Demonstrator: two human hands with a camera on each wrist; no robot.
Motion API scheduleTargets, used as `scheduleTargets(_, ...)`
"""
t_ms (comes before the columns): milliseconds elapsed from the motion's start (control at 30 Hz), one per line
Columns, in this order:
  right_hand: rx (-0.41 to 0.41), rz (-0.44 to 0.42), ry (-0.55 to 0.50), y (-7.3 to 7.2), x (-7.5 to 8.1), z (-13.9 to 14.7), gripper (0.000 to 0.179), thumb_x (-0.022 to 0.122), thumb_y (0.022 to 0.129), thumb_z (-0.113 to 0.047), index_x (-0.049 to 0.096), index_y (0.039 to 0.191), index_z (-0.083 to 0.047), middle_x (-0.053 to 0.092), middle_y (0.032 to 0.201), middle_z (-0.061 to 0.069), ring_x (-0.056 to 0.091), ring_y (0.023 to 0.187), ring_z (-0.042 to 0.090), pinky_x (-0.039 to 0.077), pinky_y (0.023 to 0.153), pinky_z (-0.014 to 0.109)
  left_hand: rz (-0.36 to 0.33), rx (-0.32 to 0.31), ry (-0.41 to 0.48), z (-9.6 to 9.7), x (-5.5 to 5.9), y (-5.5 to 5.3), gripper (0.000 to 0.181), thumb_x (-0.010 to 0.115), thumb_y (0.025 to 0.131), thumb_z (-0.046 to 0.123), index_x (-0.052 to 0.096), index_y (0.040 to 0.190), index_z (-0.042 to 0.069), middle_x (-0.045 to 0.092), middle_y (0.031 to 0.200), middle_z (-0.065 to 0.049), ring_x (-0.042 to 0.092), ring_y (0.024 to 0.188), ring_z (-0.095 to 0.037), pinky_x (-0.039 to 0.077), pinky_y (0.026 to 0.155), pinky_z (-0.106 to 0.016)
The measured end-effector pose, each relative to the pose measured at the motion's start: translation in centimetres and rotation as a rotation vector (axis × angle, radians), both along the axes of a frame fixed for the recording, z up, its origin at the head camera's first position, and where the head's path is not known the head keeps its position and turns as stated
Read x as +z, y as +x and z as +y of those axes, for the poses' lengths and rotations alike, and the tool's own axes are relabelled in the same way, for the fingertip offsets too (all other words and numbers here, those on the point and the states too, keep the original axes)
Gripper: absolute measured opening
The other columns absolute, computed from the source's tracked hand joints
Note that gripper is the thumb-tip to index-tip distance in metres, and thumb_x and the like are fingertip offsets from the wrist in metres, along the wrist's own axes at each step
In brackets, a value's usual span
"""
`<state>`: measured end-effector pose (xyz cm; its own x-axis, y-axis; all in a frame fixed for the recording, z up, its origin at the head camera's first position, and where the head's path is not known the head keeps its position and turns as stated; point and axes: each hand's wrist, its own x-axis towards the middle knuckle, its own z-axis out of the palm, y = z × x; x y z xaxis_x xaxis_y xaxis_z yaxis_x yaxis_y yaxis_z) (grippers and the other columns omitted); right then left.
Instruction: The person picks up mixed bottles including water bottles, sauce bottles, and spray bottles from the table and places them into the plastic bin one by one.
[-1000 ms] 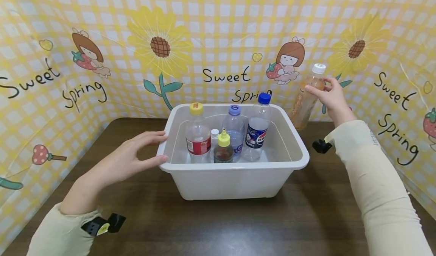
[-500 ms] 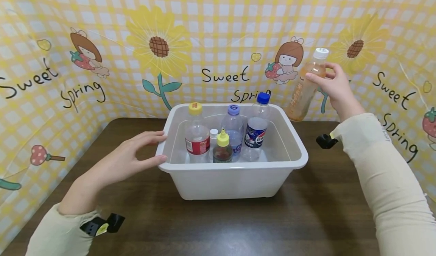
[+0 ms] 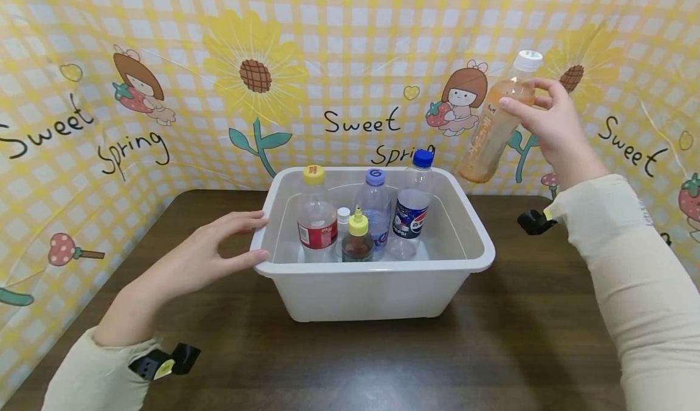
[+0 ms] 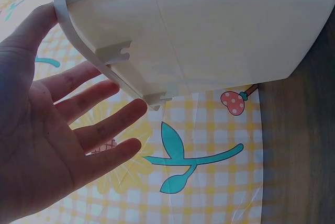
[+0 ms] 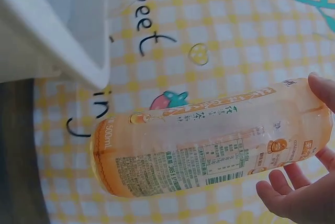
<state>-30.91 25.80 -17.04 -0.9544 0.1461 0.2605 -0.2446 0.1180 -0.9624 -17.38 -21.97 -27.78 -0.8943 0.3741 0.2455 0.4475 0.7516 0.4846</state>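
My right hand (image 3: 558, 122) grips an orange-tinted plastic drink bottle (image 3: 487, 134) near its neck, below the white cap. The bottle hangs tilted in the air past the right rim of a white plastic tub (image 3: 372, 292), its base toward the tub. In the right wrist view the bottle (image 5: 209, 140) shows printed text on its wrap. My left hand (image 3: 197, 259) rests its fingertips and thumb on the tub's left rim. The left wrist view shows that hand (image 4: 68, 114) with its fingers spread against the tub's rim from outside.
Inside the tub stand a yellow-capped bottle with a red label (image 3: 317, 231), a lilac-capped bottle (image 3: 376, 207), a blue-capped Pepsi bottle (image 3: 411, 213), a small white-capped bottle (image 3: 343, 216) and a yellow-nozzled squeeze bottle (image 3: 358, 241). The brown table (image 3: 350, 362) backs onto a checked cloth (image 3: 350, 64).
My right hand has raised the orange-tinted bottle and carried it slightly to the right. The left hand and the tub have stayed in place.
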Motion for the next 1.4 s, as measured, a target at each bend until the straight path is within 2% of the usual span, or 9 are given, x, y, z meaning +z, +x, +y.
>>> scheduleTargets(167,0.027,0.034,-0.066,0.7,0.9,-0.1,0.053,0.076,0.077,-0.015,0.046,0.119,-0.024,0.041,0.109,-0.005,0.050,0.090,0.006,0.033,0.094,0.026,0.011,0.000,-0.009,0.0,-0.1,0.0,0.058,0.064,0.087,0.039,0.048,0.136,0.013,0.046,0.142,-0.005,0.048,0.126,-0.025,0.043,0.097,-0.048)
scheduleTargets(400,0.076,0.055,-0.081,1.8,1.9,-0.5,0.054,0.075,0.078,-0.011,0.044,0.120,-0.023,0.042,0.112,-0.003,0.053,0.091,0.007,0.035,0.091,0.023,0.016,-0.002,-0.005,-0.1,-0.1,0.1,0.058,0.065,0.087,0.039,0.048,0.136,0.012,0.046,0.142,-0.006,0.049,0.125,-0.025,0.044,0.096,-0.048)
scheduleTargets(667,0.170,0.097,-0.140,2.6,2.9,-1.1,0.047,0.072,0.079,-0.003,0.049,0.116,-0.020,0.046,0.113,0.001,0.058,0.093,0.009,0.041,0.085,0.020,0.012,0.002,-0.007,0.1,0.0,0.0,0.059,0.065,0.086,0.039,0.048,0.136,0.012,0.046,0.142,-0.007,0.050,0.124,-0.026,0.045,0.096,-0.048)
scheduleTargets(867,0.216,0.133,-0.147,3.3,3.5,-1.7,0.043,0.071,0.079,-0.001,0.052,0.115,-0.017,0.048,0.113,0.002,0.056,0.095,0.012,0.044,0.081,0.021,0.008,0.001,-0.009,0.1,0.1,0.0,0.059,0.065,0.086,0.039,0.048,0.135,0.012,0.044,0.144,-0.007,0.050,0.124,-0.027,0.046,0.095,-0.049)
scheduleTargets(1133,0.331,0.164,-0.129,4.4,3.8,-2.4,0.039,0.068,0.082,0.001,0.054,0.116,-0.013,0.052,0.110,0.005,0.054,0.094,0.015,0.048,0.077,0.020,-0.005,0.002,0.006,0.2,0.2,0.0,0.060,0.066,0.085,0.039,0.048,0.136,0.011,0.045,0.143,-0.008,0.049,0.125,-0.029,0.042,0.098,-0.053)
scheduleTargets(1267,0.400,0.177,-0.060,4.8,3.7,-2.9,0.039,0.065,0.084,0.001,0.054,0.118,-0.014,0.053,0.109,0.004,0.052,0.096,0.015,0.046,0.079,0.021,-0.006,0.003,0.006,0.2,0.2,0.0,0.060,0.066,0.086,0.039,0.048,0.136,0.011,0.046,0.142,-0.008,0.048,0.125,-0.029,0.042,0.098,-0.053)
scheduleTargets(1400,0.432,0.175,0.023,5.0,3.4,-3.3,0.037,0.063,0.086,-0.001,0.055,0.119,-0.015,0.055,0.109,0.003,0.051,0.096,0.014,0.042,0.081,0.021,-0.003,0.003,0.003,0.2,0.2,0.0,0.060,0.066,0.086,0.039,0.048,0.136,0.012,0.045,0.142,-0.008,0.049,0.125,-0.028,0.044,0.097,-0.052)
